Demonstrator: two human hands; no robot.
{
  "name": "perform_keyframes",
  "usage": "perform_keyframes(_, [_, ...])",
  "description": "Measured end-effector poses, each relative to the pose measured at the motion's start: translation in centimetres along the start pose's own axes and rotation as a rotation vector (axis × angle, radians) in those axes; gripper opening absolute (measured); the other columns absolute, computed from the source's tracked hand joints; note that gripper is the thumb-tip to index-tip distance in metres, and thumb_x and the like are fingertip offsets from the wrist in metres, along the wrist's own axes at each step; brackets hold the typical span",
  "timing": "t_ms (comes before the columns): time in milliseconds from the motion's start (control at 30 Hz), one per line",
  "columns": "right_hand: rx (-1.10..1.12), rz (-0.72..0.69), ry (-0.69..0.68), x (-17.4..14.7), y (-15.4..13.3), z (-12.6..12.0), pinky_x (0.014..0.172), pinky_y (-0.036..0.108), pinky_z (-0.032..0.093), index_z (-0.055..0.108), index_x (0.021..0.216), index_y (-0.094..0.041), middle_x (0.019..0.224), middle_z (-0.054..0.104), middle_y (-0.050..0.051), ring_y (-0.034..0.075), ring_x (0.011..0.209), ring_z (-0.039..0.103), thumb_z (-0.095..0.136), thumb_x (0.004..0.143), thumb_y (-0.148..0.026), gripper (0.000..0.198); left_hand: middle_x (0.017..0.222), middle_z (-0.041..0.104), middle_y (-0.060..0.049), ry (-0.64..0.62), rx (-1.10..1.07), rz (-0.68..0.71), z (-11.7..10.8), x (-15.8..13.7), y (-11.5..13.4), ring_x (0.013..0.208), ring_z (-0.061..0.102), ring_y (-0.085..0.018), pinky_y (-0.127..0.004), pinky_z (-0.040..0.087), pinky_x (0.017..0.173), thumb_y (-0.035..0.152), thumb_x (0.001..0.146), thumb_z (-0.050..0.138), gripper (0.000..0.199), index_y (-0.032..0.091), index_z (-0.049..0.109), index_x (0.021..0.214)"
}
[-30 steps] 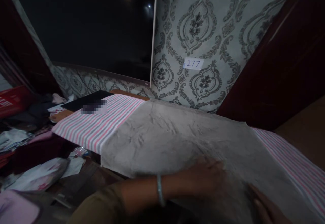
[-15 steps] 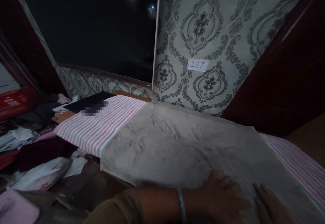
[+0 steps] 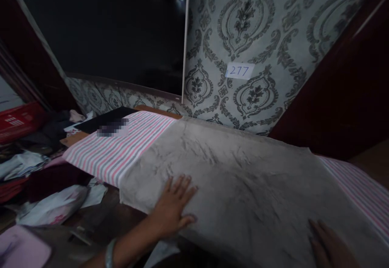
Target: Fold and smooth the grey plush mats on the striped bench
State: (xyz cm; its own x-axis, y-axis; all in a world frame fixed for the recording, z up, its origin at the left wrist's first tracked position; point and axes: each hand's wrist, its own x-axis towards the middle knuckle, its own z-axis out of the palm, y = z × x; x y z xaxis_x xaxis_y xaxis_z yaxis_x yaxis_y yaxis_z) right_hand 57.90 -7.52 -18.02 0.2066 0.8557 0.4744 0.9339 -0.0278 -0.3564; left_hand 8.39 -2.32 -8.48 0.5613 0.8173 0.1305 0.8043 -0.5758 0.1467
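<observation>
cloth (image 3: 231, 183) is spread mostly flat over the striped cover (image 3: 121, 148), with some creases (image 3: 209, 154) left, and is touched by the left hand (image 3: 174, 205), fanned wide with nothing held, while the right hand (image 3: 332, 247) is partly cut off, so its grip cannot be told.

L hand (image 3: 172, 209) moved left on gray cloth (image 3: 219, 207), away fr. R hand (image 3: 332, 245).

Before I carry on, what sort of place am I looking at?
Most likely a room in a home: a big dark screen, perhaps a television, is set against patterned wallpaper, and a jumble of fabric lies to the left of the grey cloth.
</observation>
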Motion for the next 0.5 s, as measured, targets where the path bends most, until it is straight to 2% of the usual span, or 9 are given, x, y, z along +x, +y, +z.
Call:
perform_keyframes(167, [-0.043, 0.028, -0.009, 0.2, -2.1, -1.4, 0.111, 0.054, 0.041, 0.063, 0.13, -0.012, 0.141, 0.057, 0.018, 0.036, 0.131, 0.052, 0.032, 0.094, -0.056, 0.064, 0.16, 0.032, -0.013, 0.096, 0.166, -0.263, -0.9, -2.7, -5.4, 0.148, 0.027, -0.037, -0.064, 0.026, 0.115, 0.061, 0.094, 0.04, 0.067, 0.027, 0.038, 0.152])
perform_keyframes(267, [-0.047, 0.02, -0.02, 0.2, -2.8, -1.8, 0.111, 0.054, 0.039, 0.062, 0.131, -0.01, 0.142, 0.055, 0.019, 0.035, 0.133, 0.049, 0.03, 0.095, -0.055, 0.066, 0.159, 0.034, -0.014, 0.089, 0.218, -0.353, -2.1, -3.5, -7.7, 0.148, 0.028, -0.036, -0.061, 0.026, 0.115, 0.055, 0.096, 0.035, 0.064, 0.021, 0.042, 0.15])
perform_keyframes(367, [-0.035, 0.02, -0.014, 0.4, -3.5, -2.1, 0.112, 0.054, 0.038, 0.061, 0.133, -0.011, 0.144, 0.054, 0.018, 0.034, 0.134, 0.048, 0.032, 0.096, -0.052, 0.062, 0.159, 0.034, -0.016, 0.062, 0.238, -0.435, -3.6, -4.1, -9.0, 0.148, 0.029, -0.033, -0.061, 0.023, 0.116, 0.047, 0.099, 0.026, 0.062, 0.014, 0.039, 0.15])
perform_keyframes(500, [-0.012, 0.022, -0.019, 0.6, -4.4, -2.6, 0.113, 0.056, 0.035, 0.058, 0.137, -0.014, 0.147, 0.052, 0.016, 0.032, 0.137, 0.045, 0.034, 0.097, -0.045, 0.056, 0.159, 0.035, -0.014, 0.058, 0.221, -0.547, -4.7, -4.2, -9.3, 0.148, 0.027, -0.034, -0.068, 0.023, 0.111, 0.05, 0.101, 0.006, 0.068, 0.011, 0.036, 0.149])
